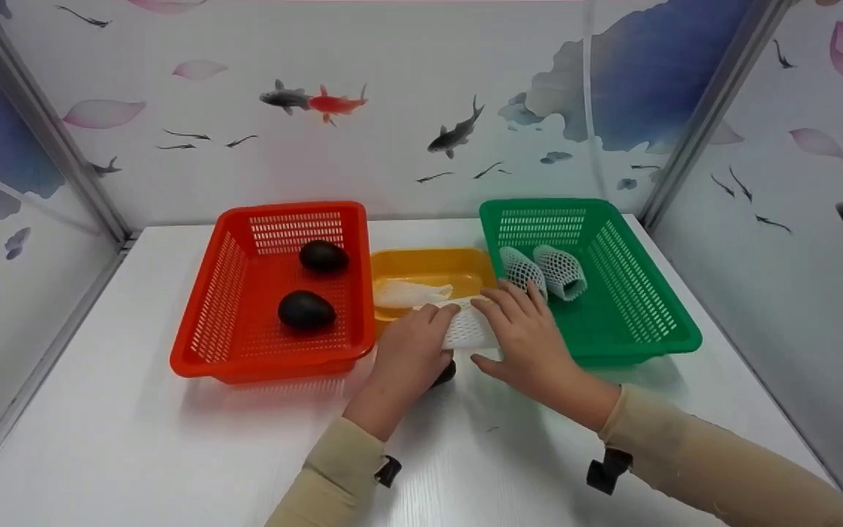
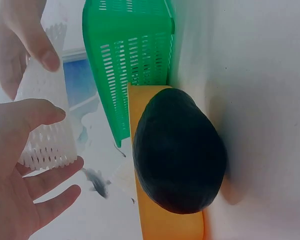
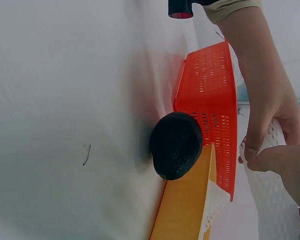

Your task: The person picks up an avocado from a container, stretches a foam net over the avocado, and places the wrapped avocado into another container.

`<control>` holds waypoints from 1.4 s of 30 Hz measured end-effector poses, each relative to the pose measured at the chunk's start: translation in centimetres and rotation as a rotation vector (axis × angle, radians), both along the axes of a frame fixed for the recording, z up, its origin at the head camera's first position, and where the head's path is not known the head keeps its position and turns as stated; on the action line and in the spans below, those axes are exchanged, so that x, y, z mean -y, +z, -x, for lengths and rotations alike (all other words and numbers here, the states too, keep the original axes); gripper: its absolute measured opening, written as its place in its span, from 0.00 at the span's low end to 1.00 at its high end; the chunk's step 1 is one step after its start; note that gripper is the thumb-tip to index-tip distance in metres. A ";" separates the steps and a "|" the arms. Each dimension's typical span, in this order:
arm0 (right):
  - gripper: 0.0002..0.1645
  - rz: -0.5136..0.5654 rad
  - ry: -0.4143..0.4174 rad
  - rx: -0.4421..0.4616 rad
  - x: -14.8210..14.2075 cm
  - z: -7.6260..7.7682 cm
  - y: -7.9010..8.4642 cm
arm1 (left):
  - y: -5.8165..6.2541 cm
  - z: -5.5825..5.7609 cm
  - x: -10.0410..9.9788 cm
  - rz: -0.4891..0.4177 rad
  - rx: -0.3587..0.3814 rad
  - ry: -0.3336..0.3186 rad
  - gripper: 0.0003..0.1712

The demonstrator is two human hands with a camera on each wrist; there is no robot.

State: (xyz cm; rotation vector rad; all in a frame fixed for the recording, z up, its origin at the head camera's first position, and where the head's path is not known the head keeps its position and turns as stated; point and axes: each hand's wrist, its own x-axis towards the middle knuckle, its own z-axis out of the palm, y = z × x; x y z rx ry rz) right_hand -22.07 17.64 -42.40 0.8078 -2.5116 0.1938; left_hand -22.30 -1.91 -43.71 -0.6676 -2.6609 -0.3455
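A white foam net sleeve (image 1: 465,329) is held above the table, in front of the yellow tray (image 1: 465,256). My left hand (image 1: 408,355) grips its left end, the thumb lying against the mesh in the left wrist view. At the other end, my right hand (image 1: 527,340) holds the sleeve between thumb and fingers. Below the hands a dark avocado (image 2: 180,152) rests on the table against the tray's near side; the left hand covers most of it in the head view. Another white foam net (image 1: 410,293) lies flat inside the tray.
On the left, a red basket (image 1: 202,322) contains two dark avocados (image 1: 306,310). A green basket (image 1: 656,293) to the right holds two net-wrapped items (image 1: 559,272). Printed panels (image 1: 421,110) wall the white table (image 1: 246,454) at the back and sides.
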 end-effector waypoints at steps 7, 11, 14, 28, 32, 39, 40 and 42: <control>0.45 -0.106 -0.025 -0.107 0.7 -0.1 -0.3 | 0.1 -0.4 -0.5 0.004 0.008 -0.022 0.33; 0.44 -0.119 -0.011 -0.172 1.0 0.0 -0.5 | 0.4 -0.7 -0.7 -0.001 0.063 -0.038 0.37; 0.42 -0.100 0.000 -0.208 1.1 0.0 -0.6 | 0.4 -0.9 -0.8 -0.004 0.089 -0.042 0.39; 0.30 -0.098 0.019 -0.161 0.0 -0.1 -1.0 | -0.5 -0.9 0.7 -0.028 0.288 -0.042 0.46; 0.29 -0.092 0.030 -0.139 -0.5 -0.3 -1.0 | -1.3 -0.8 1.6 0.000 0.306 -0.049 0.44; 0.29 -0.088 0.051 -0.104 -1.1 -0.9 -0.6 | -2.5 -0.4 2.7 0.011 0.387 -0.027 0.41; 0.30 -0.092 0.048 -0.091 -1.2 -1.0 -0.6 | -2.7 -0.3 2.8 0.005 0.408 -0.018 0.40; 0.31 -0.099 0.037 -0.060 -1.3 -1.2 -0.5 | -3.0 -0.1 3.0 -0.005 0.452 0.003 0.40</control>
